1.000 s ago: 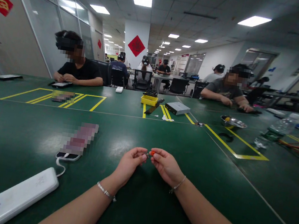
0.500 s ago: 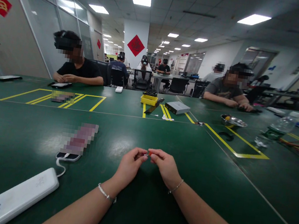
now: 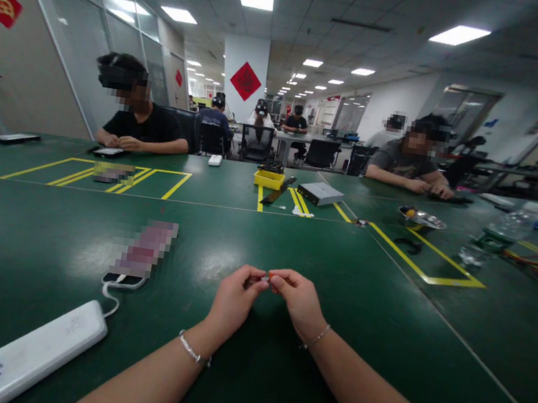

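Over the green table (image 3: 348, 348), my left hand (image 3: 236, 294) and my right hand (image 3: 299, 299) meet at their fingertips. Both are closed in a pinch around a tiny object (image 3: 266, 278) with grey and orange-red parts. Its kind is too small to make out, and the fingers cover most of it. The grey part lies by my left thumb and the orange bit by my right fingertips. I cannot tell whether it is one piece or two.
To the left lie a phone (image 3: 122, 279) on a white cable and a white power strip (image 3: 24, 353). Farther off are a yellow tray (image 3: 269, 180), a grey box (image 3: 319, 193), a metal bowl (image 3: 425, 219) and a plastic bottle (image 3: 500, 229). Two people sit across the table.
Both hands stay nearly in place, with fingertips still together. The small object between them has shifted very slightly, and the view has moved a little.
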`<state>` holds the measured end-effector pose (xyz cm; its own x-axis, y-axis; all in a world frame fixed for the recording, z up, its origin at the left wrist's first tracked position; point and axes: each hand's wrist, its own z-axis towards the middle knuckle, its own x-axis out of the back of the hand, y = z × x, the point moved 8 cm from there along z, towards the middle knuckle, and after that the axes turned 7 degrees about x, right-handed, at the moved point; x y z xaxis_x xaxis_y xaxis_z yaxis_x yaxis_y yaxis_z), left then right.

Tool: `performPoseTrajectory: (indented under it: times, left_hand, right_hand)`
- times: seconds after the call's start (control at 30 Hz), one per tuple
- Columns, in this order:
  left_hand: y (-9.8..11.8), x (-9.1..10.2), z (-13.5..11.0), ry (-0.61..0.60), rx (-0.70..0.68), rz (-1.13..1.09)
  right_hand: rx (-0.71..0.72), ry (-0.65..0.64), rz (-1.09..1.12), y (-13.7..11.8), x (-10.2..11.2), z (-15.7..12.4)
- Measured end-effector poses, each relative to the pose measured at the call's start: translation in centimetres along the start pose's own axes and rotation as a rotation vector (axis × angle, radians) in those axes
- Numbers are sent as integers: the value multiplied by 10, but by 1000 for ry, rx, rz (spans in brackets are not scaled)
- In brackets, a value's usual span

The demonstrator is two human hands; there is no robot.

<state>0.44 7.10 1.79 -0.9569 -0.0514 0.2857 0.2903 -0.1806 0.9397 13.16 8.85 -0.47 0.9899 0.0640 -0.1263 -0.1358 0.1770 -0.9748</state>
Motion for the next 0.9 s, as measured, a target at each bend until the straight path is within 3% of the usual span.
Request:
performPoseTrajectory:
  times: [0.13, 0.4, 0.9]
  left_hand:
    - [3, 0, -2, 7, -52, 85]
    - [4, -1, -3, 25, -61, 158]
    - [2, 6, -3, 100, -46, 132]
  right_hand:
    - [-17, 79, -3, 7, 3, -3]
    - [-123, 192, 299, 18, -2, -8]
    - [-84, 92, 66, 7, -10, -18]
